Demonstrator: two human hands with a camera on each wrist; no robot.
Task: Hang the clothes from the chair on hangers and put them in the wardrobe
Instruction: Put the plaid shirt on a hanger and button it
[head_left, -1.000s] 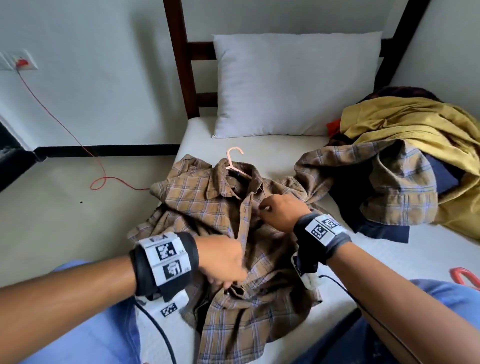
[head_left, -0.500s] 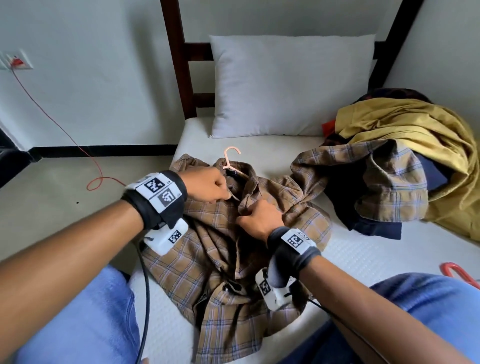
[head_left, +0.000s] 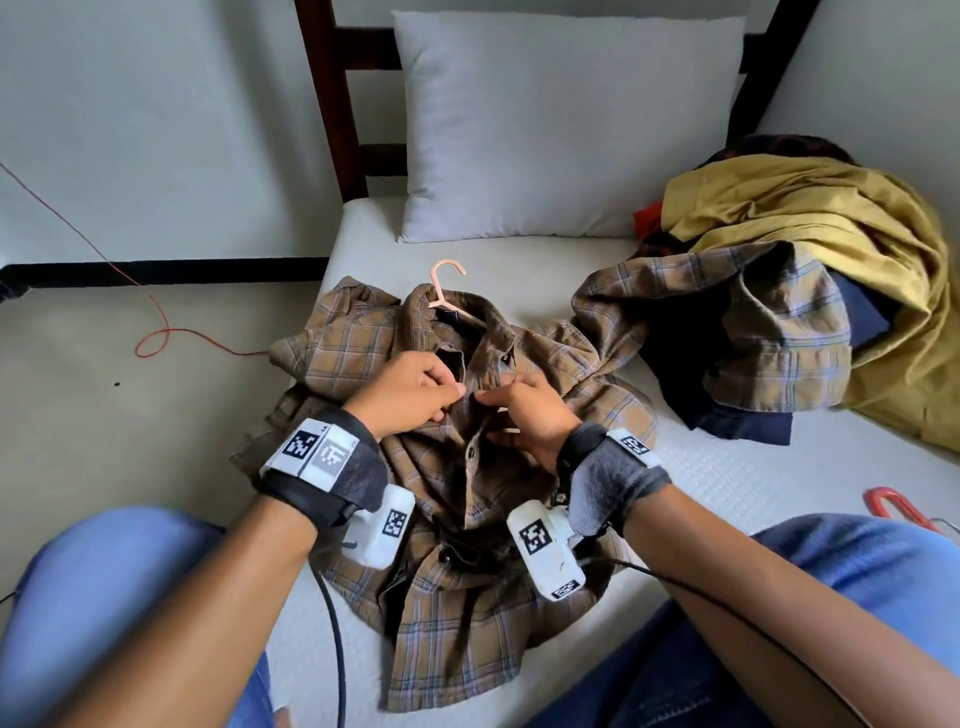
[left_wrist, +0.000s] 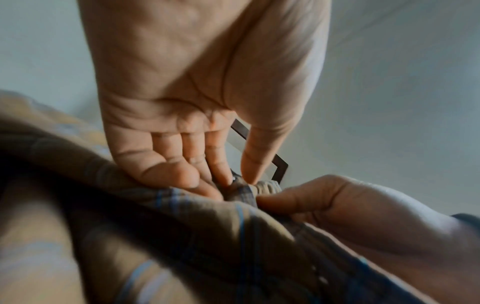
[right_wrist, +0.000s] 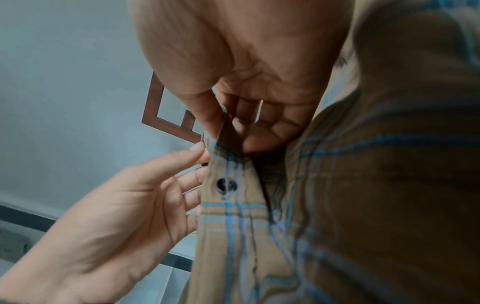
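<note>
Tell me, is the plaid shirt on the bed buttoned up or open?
Mostly open. The shirt front gapes below both hands, left hand and right hand pinching its edges near the collar.

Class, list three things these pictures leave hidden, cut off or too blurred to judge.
1. Pink hanger: head view, only its hook shows; the plaid shirt covers the rest.
2. Red object: head view, cut by the right edge.
3. Near shirt fabric: left wrist view, blurred.
</note>
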